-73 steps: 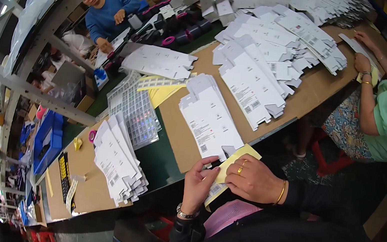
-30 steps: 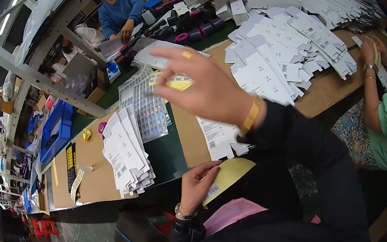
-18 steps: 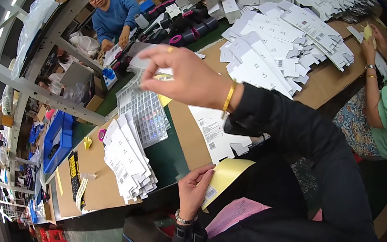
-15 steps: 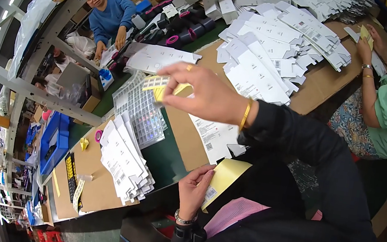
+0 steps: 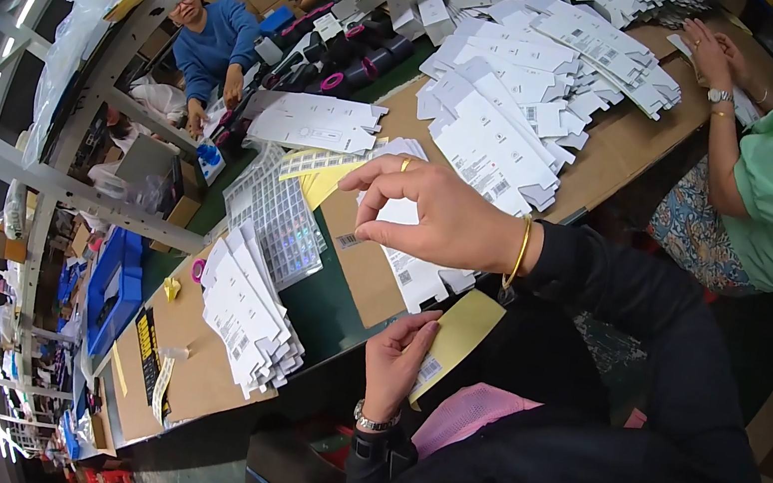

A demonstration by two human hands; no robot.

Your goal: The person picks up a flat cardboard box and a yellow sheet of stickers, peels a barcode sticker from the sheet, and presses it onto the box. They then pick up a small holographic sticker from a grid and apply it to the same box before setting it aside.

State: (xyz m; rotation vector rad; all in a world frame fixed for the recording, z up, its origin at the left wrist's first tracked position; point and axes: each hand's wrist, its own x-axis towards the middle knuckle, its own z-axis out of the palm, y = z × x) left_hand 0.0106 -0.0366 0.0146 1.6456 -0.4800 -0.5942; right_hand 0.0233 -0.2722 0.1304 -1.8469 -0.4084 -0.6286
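Note:
In my left hand [image 5: 398,360] is a yellow label backing sheet [image 5: 464,340], pinched at its near left edge, with a small barcode sticker near its lower end. My right hand [image 5: 437,211] hovers over the table with thumb and fingers curled together. A small barcode sticker [image 5: 349,241] shows at its fingertips. Below that hand, flat white cartons [image 5: 420,282] lie on brown cardboard, partly hidden by it. Just beyond its fingers are a yellow label sheet [image 5: 320,181] and a shiny sheet of small square stickers [image 5: 282,230].
A fanned stack of flat cartons [image 5: 248,316] lies at the table's near left, with a blue tray [image 5: 112,284] beyond. A large carton pile [image 5: 504,108] covers the far side. Co-workers sit across the table and at the right. A metal frame [image 5: 76,187] stands at left.
My right hand has moved slightly right and down, and the barcode sticker at its fingertips is now distinct. The yellow sheet in my left hand has tilted. The right co-worker's hands have come together.

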